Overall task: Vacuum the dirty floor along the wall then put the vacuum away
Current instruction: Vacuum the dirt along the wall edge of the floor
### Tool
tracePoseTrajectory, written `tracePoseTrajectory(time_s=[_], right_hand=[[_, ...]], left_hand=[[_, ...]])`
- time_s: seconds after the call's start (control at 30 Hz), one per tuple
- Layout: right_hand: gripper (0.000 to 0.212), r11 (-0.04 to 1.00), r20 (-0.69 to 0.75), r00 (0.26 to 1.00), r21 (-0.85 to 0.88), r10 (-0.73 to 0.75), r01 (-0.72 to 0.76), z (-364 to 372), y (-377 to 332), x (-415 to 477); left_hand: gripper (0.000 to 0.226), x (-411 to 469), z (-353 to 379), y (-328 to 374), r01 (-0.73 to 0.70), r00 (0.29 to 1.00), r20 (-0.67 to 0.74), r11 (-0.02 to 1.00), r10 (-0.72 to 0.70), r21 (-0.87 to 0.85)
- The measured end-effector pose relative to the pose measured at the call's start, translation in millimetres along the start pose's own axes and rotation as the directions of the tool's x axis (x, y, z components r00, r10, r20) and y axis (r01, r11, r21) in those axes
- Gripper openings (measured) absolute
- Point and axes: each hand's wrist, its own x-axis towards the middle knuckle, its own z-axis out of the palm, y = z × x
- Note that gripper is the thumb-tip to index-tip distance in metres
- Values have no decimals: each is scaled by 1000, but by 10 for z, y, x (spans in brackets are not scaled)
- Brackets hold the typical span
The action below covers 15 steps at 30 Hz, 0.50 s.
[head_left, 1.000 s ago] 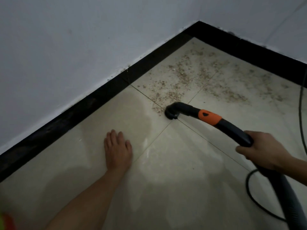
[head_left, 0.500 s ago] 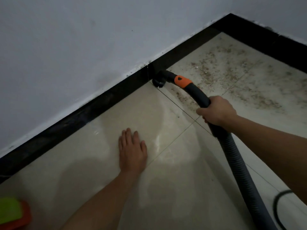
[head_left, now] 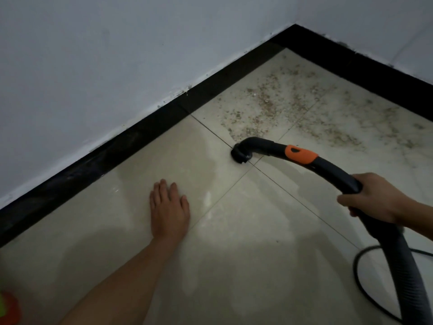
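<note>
Left grip (head_left: 169,212): a bare hand laid flat, palm down on the floor, fingers straight and close together, pointing toward the skirting; it holds nothing.
Right grip (head_left: 372,198): a bare hand with fingers curled tight round the rear end of the black vacuum wand (head_left: 337,172).
Vacuum nozzle (head_left: 241,156): a small round black head, set down on the floor where the grout lines of 4 tiles cross, at the near edge of the dirt and apart from the skirting.
Orange collar (head_left: 301,154): on the wand, between nozzle and right grip.
Hose (head_left: 403,277): ribbed grey, running from under the right grip to the lower right edge.
Dirt (head_left: 269,106): brown crumbs scattered over the tiles beyond the nozzle, toward the corner of the 2 walls.
Floor (head_left: 234,266): glossy cream tiles.
Skirting (head_left: 117,148): a black band along the foot of each white wall (head_left: 93,66).
Cord (head_left: 358,285): thin, black, curving on the floor beside the hose.
Lower left edge: an orange and green object (head_left: 7,308), cut off; what it is I cannot tell.
</note>
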Motion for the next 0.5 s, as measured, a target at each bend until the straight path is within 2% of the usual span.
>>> tracePoseTrajectory(time_s=[0.13,0.37,0.5], right_hand=[[17,999,-39,999,16,-38,38,159,-128,20],[27,989,-161,976,-21,-146,145,595,-1429,674],[31,992,-243,963,-68,-117,103,600,-1724,980]], left_hand=[[51,8,5,6,-2,1000,11,1000,2,16],[47,20,16,-27,7,1000,26,1000,-7,4],[47,38,34,-41,1,1000,17,1000,-1,-1]])
